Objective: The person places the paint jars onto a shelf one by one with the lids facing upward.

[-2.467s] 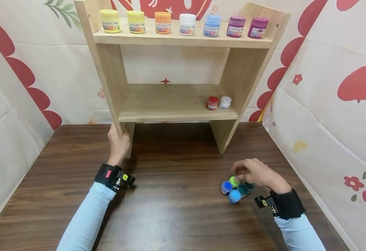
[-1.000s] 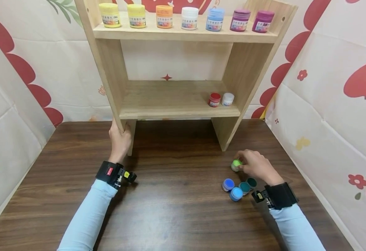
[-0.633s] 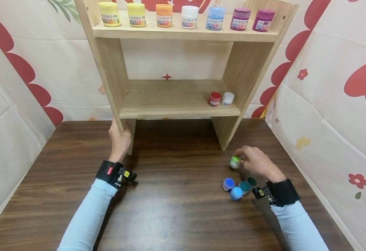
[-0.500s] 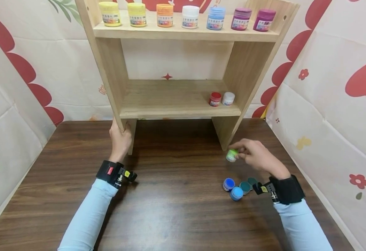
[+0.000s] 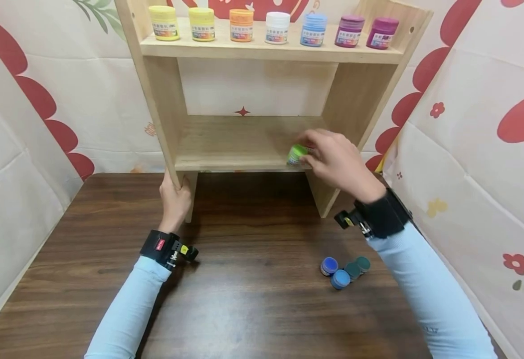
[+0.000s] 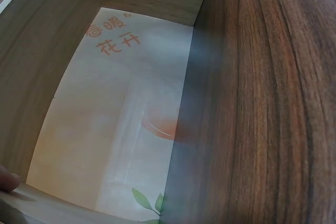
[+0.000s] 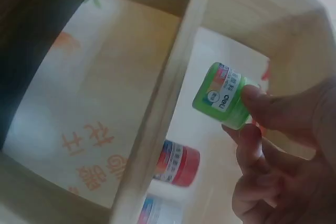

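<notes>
My right hand [image 5: 335, 162] pinches a small green paint jar [image 7: 223, 95] by its lid, at the front of the wooden shelf's [image 5: 244, 142] lower board. Beside it in the right wrist view stand a red paint jar [image 7: 179, 164] and a white paint jar [image 7: 160, 211]; in the head view my hand covers most of them. With my left hand [image 5: 174, 202] I grip the lower left side panel of the shelf. On the table sit a dark blue jar [image 5: 329, 266], a light blue jar [image 5: 340, 279] and two dark green jars [image 5: 362, 264], close together.
Along the upper board stands a row of several larger jars, among them yellow [image 5: 164, 23], orange [image 5: 241, 25], white [image 5: 277, 28], blue [image 5: 313, 30] and purple [image 5: 382, 33]. The brown wooden table [image 5: 244, 299] lies below, with printed white cloth [image 5: 463, 134] around it.
My right hand has lifted the green jar off the table and carried it up and left to the lower board. The left hand keeps its grip on the side panel.
</notes>
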A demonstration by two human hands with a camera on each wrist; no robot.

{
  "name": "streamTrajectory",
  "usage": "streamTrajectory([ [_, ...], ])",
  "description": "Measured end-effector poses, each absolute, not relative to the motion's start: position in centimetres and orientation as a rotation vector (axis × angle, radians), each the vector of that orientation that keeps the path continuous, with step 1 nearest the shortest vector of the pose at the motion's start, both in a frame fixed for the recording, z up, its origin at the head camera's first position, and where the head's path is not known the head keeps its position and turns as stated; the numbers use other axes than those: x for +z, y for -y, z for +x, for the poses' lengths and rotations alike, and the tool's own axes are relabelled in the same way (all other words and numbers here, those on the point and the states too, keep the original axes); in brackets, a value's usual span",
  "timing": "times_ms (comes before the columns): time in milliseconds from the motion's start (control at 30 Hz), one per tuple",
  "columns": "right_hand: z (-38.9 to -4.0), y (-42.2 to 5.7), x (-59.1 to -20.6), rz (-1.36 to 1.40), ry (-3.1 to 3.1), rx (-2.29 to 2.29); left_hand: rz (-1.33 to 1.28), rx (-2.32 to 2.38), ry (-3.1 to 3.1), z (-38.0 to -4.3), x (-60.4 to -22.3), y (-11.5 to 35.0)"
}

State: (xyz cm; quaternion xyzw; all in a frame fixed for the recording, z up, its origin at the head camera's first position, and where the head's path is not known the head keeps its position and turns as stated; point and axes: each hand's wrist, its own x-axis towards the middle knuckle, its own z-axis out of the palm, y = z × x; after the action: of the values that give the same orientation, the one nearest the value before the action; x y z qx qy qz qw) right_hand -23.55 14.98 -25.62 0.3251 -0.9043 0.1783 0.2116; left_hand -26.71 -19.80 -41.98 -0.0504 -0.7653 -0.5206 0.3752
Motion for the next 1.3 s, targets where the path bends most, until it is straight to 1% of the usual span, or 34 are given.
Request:
streamTrajectory([
  [167,-25.8,-13.3,-24.8,0.854,2.641,0.397,-0.139,-1.321,1.942,-26.7,-42.0,19.6],
  [267,-26.7,-12.8,-24.4,0.815,2.692,0.363,-0.153,-1.319,1.919,-26.2,-41.3,19.3],
  [500,-27.6,-12.7,-23.8,0.773,2.742,0.332,-0.150,-1.316,1.915,-24.7,-39.2,18.4],
  [733,-27.6,-12.8,-23.7,0.797,2.715,0.368,-0.142,-1.301,1.922,-26.4,-41.3,19.4],
  [867,-26.2,-13.6,-23.9,0.789,2.608,0.420,-0.133,-1.291,1.947,-26.9,-42.0,19.6],
  [1033,-22.9,-16.5,-25.6,0.762,2.456,0.509,-0.156,-1.285,1.943,-27.1,-41.9,19.6],
  [1167,-20.5,-20.6,-28.6,0.760,2.502,0.541,-0.146,-1.303,1.951,-27.0,-41.7,19.6],
  [1300,-18.4,-25.6,-33.3,0.802,2.840,0.595,-0.120,-1.334,1.965,-26.6,-41.8,19.6],
])
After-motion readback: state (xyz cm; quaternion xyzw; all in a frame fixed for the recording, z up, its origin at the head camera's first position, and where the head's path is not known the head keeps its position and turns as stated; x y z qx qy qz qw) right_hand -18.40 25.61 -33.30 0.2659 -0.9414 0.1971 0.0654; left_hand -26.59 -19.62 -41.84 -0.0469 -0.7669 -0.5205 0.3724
